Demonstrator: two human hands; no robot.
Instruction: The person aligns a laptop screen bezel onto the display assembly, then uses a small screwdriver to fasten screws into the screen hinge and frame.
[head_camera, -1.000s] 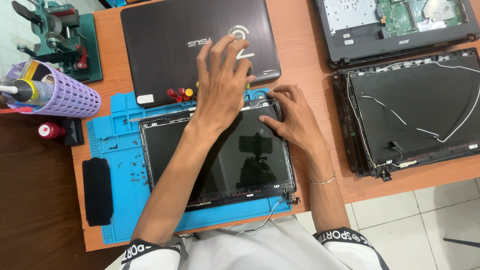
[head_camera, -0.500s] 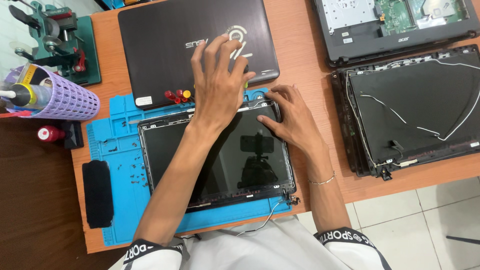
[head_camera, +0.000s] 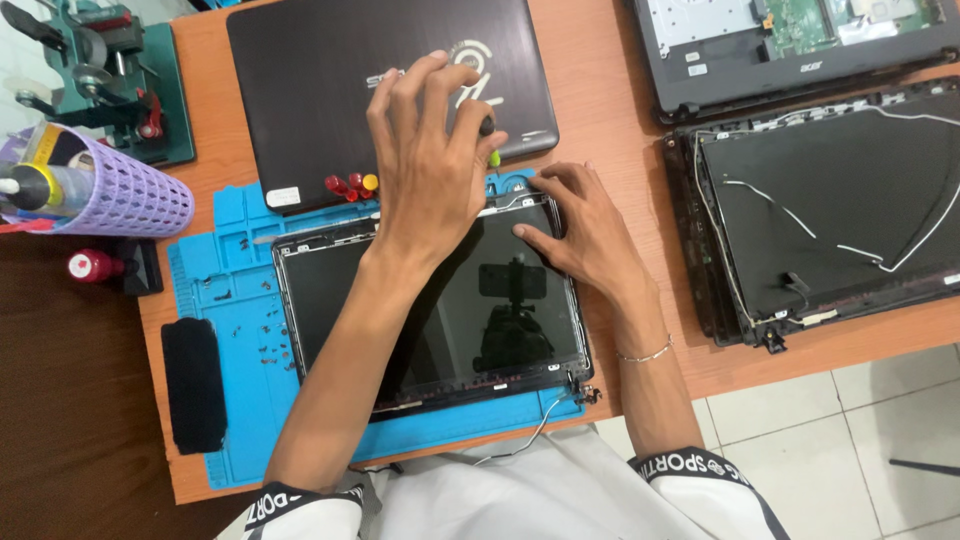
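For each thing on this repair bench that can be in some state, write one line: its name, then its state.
Laptop screen panel: dark, flat on the blue mat.
Closed laptop: lid shut.
Opened laptop base: cover off, board exposed.
Screen back cover: bare, wires loose across it.
Left hand: gripping a small tool.
Right hand: pressing on the panel's top corner.
Purple basket: lying on its side.

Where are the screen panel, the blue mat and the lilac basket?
screen panel (head_camera: 330, 300), head view, bare dark glass at its left.
blue mat (head_camera: 235, 270), head view, bare left part.
lilac basket (head_camera: 135, 200), head view, its mesh wall.
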